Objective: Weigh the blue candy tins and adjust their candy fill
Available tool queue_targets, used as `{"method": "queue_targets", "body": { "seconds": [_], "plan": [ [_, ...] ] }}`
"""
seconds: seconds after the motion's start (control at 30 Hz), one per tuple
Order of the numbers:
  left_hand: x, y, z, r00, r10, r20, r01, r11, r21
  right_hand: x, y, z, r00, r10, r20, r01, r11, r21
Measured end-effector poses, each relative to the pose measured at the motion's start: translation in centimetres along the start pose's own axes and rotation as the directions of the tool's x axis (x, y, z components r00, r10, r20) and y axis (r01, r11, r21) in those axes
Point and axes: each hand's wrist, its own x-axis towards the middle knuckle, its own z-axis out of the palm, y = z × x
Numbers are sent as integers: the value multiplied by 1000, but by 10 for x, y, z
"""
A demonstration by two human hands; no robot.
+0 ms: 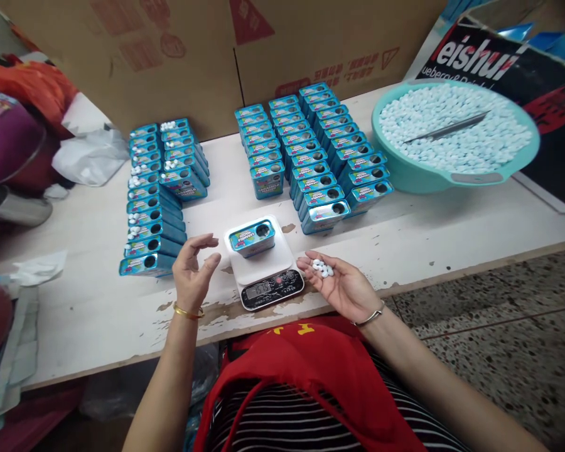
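Note:
My left hand [192,274] is beside the scale's left edge, thumb and fingers apart, with nothing in it. Palm up at the scale's right side, my right hand [347,294] cups several small white candies [322,269]. Between the hands, a blue candy tin [250,247] lies on the white digital scale [284,260], its round hole facing up. The scale's display is lit with digits that I cannot read surely.
Rows of blue tins [144,262] stand at left, some with white candies at their holes. More tin rows [327,216] stand centre right. A turquoise basin [417,179] full of white candies, with a dark flat tool [447,127] on top, is at right. Cardboard [193,69] stands behind.

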Motion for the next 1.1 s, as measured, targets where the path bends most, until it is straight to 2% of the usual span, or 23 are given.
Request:
{"method": "queue_targets", "body": {
  "seconds": [0.2, 0.33, 0.4, 0.47, 0.57, 0.6, 0.67, 0.77, 1.0, 1.1],
  "plan": [
    [3, -4, 6, 996, 28, 88, -33, 998, 57, -2, 1, 5, 1000, 8, -16, -8, 1000, -9],
    [8, -5, 22, 968, 40, 248, -86, 981, 177, 2, 7, 10, 999, 34, 12, -33, 999, -5],
    [12, 2, 31, 951, 89, 295, -161, 959, 233, 4, 12, 17, 998, 57, 36, -57, 998, 8],
    [15, 15, 37, 908, 234, 348, -343, 891, 296, 7, 17, 27, 996, 75, 50, -78, 996, 45],
    [20, 34, 37, 772, 437, 462, -624, 658, 421, 13, 21, 41, 996, 54, 67, -63, 987, 145],
    [20, 37, 36, 737, 469, 487, -672, 586, 453, 15, 22, 45, 996, 42, 73, -54, 982, 180],
    [21, 38, 34, 704, 496, 509, -710, 500, 495, 18, 23, 51, 996, 34, 80, -52, 972, 229],
    [18, 33, 32, 692, 497, 525, -722, 465, 512, 20, 23, 56, 996, 49, 79, -68, 964, 256],
    [10, 36, 29, 693, 570, 442, -715, 465, 522, 11, 18, 63, 991, 53, 125, -79, 973, 215],
    [9, 32, 30, 697, 567, 438, -708, 449, 545, 11, 18, 62, 992, 49, 114, -73, 973, 218]
  ]
}}
